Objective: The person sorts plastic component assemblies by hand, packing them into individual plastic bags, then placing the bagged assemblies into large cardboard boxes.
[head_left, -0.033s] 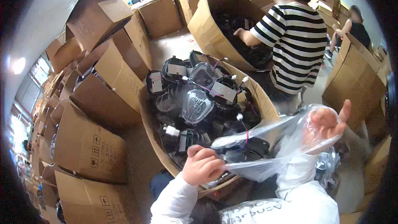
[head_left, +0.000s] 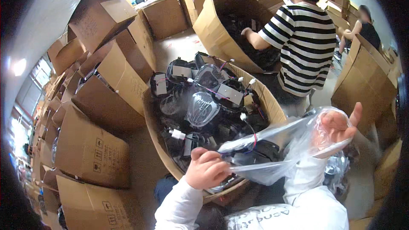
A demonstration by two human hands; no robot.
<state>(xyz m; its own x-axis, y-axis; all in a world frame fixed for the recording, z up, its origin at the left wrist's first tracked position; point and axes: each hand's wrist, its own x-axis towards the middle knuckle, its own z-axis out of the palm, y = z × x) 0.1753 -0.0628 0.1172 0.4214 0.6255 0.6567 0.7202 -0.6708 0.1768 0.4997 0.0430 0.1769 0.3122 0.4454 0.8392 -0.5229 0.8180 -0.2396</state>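
Note:
My left hand (head_left: 207, 168) is closed, pinching the edge of a clear plastic bag (head_left: 294, 149). On the other side, my right hand (head_left: 334, 127) pushes into the bag with its fingers apart, and the film stretches over the palm. The bag's mouth is pulled wide between the two hands. Behind the film sits a black part (head_left: 262, 150) with a wire and white connector (head_left: 243, 116); I cannot tell whether it is inside the bag. Under my hands stands a cardboard box (head_left: 277, 107) of black housings with clear covers (head_left: 203, 109) and grey plates.
Cardboard boxes (head_left: 93, 149) line the left side. A co-worker in a striped shirt (head_left: 302, 47) reaches into another large box (head_left: 208, 30) ahead. Another person (head_left: 368, 30) sits at the far right, behind a box (head_left: 362, 76). Clear-wrapped items (head_left: 336, 166) lie beside my right arm.
The wire's white connector has shifted slightly up and left, and the black part behind the film shows a little differently. My left hand has moved slightly left. The co-worker's head has turned away.

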